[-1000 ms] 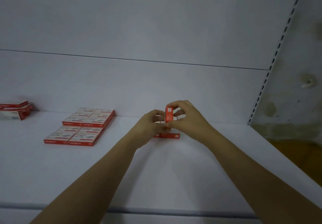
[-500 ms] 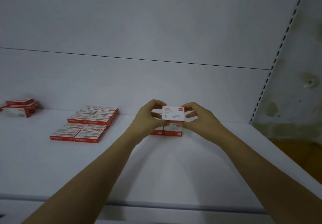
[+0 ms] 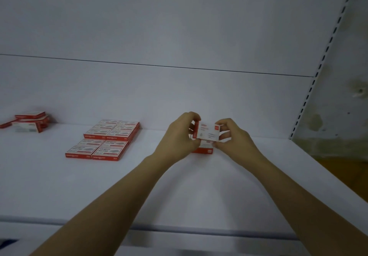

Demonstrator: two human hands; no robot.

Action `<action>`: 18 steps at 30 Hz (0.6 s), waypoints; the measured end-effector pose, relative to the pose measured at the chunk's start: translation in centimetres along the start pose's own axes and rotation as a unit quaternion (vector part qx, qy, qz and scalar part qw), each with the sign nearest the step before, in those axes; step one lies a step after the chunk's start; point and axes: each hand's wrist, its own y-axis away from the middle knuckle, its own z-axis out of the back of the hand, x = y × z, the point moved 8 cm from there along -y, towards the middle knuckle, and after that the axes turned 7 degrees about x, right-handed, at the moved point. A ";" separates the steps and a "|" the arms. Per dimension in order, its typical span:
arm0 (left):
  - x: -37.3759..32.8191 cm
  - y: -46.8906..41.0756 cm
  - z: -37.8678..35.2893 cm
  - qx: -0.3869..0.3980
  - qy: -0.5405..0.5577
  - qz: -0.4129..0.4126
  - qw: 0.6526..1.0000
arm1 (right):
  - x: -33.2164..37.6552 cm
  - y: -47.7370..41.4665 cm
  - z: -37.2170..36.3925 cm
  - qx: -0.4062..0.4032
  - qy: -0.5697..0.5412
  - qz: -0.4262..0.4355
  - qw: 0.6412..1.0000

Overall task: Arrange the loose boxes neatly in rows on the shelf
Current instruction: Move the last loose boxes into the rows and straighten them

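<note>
A small red and white box (image 3: 208,132) is held by both hands above the white shelf (image 3: 179,192), its white printed face turned toward me. My left hand (image 3: 179,136) grips its left end and my right hand (image 3: 233,136) pinches its right end. Just under the held box lie red boxes (image 3: 205,149) flat on the shelf, mostly hidden by my hands. To the left, several red and white boxes (image 3: 105,139) lie flat in neat rows. A loose pile of boxes (image 3: 29,121) sits at the far left against the back wall.
The shelf's back panel (image 3: 179,96) rises right behind the boxes. A slotted upright (image 3: 310,88) bounds the shelf on the right, with a stained wall (image 3: 342,96) beyond it. The shelf's front edge (image 3: 179,230) runs across below my forearms.
The box was on edge in my right fingers a second ago. It has been turned so its broad white face shows, and both hands now hold it by its ends.
</note>
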 end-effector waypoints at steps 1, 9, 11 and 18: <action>0.5 0.1 0.2 -0.010 -0.010 0.006 1.000 | 0.4 0.0 0.1 -0.008 0.005 0.010 1.000; 2.4 0.9 1.2 -0.046 -0.063 0.008 0.997 | 1.5 0.1 -1.5 0.013 0.049 0.034 0.998; 3.0 1.1 1.3 -0.028 -0.068 0.022 0.997 | 1.1 0.0 -2.1 0.028 0.060 0.024 0.998; 7.3 2.7 0.8 0.059 -0.043 0.156 0.985 | 1.4 0.2 -5.8 0.112 0.043 0.011 0.993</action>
